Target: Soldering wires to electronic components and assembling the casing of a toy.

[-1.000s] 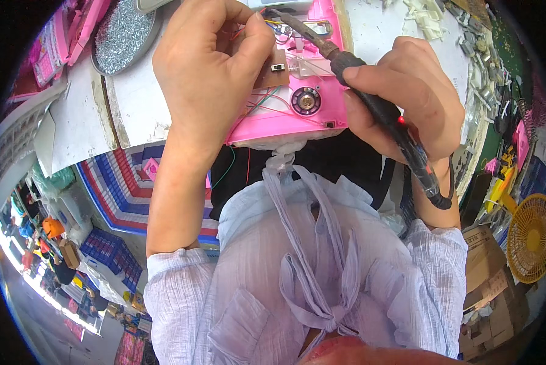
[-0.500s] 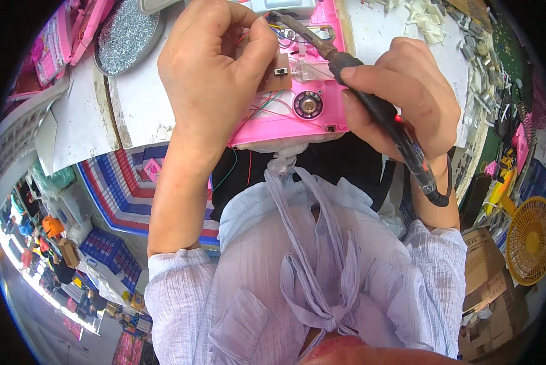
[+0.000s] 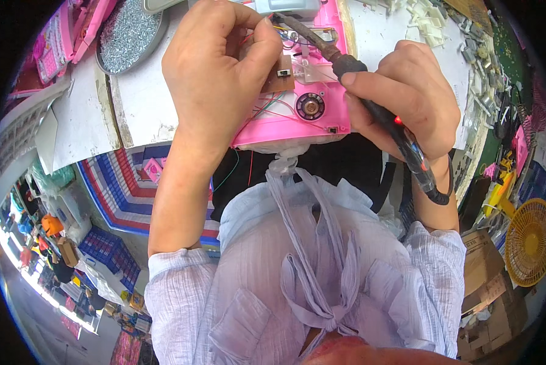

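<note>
My right hand grips a black-handled soldering iron with a small red light on it. Its metal tip reaches up and left, close to the fingertips of my left hand. Those fingers are pinched together over a brown circuit board; what they hold is hidden. Under both hands lies a pink plastic casing. A round speaker is set in it, with thin red and green wires running beside it. A light blue plastic part is at the casing's far end.
A round metal pan of screws stands at the far left, beside pink plastic parts. White plastic pieces and metal pieces lie to the right. A yellow fan and cardboard are at lower right.
The casing, with its board and speaker, appears shifted slightly to the right, and my left hand with it. The iron's tip stays by my left fingertips.
</note>
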Tool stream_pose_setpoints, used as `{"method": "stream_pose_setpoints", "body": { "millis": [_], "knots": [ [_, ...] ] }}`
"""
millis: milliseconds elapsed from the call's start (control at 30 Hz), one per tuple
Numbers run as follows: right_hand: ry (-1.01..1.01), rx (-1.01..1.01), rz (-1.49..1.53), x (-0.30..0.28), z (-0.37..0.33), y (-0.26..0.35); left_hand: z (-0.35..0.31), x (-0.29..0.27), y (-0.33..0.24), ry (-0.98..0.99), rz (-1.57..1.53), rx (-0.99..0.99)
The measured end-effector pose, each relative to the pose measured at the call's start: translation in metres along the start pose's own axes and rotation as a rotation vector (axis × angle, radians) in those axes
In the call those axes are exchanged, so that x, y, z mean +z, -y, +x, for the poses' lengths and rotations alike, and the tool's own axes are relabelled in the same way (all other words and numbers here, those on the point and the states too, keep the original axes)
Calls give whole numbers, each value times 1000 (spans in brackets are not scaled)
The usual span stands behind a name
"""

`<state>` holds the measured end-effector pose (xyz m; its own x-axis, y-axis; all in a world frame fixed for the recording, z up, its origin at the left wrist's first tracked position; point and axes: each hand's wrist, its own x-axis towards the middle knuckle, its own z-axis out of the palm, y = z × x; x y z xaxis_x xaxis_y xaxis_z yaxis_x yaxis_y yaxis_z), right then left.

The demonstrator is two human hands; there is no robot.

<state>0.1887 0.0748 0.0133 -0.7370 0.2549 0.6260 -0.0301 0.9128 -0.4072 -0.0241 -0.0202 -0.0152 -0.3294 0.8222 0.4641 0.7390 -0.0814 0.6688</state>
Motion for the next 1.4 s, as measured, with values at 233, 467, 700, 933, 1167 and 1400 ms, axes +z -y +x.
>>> {"method": "stream_pose_setpoints", "body": {
  "millis": [233,467,700,933,1167,1400],
  "knots": [
    [-7,-14,40,-1,1,-2,1,0,-1,-1,39,14],
    [-3,-25,37,-2,1,-3,1,1,0,-9,14,-4],
    [-8,-7,70,-3,1,0,1,0,-1,-3,54,10],
    [-25,-18,98,-6,-9,-3,1,1,-2,-13,43,17],
    [-40,-13,104,-8,-12,-4,1,2,-2,-16,25,6],
    [-44,13,91,-10,-12,-2,1,1,-5,-10,72,-8]
  ]
}}
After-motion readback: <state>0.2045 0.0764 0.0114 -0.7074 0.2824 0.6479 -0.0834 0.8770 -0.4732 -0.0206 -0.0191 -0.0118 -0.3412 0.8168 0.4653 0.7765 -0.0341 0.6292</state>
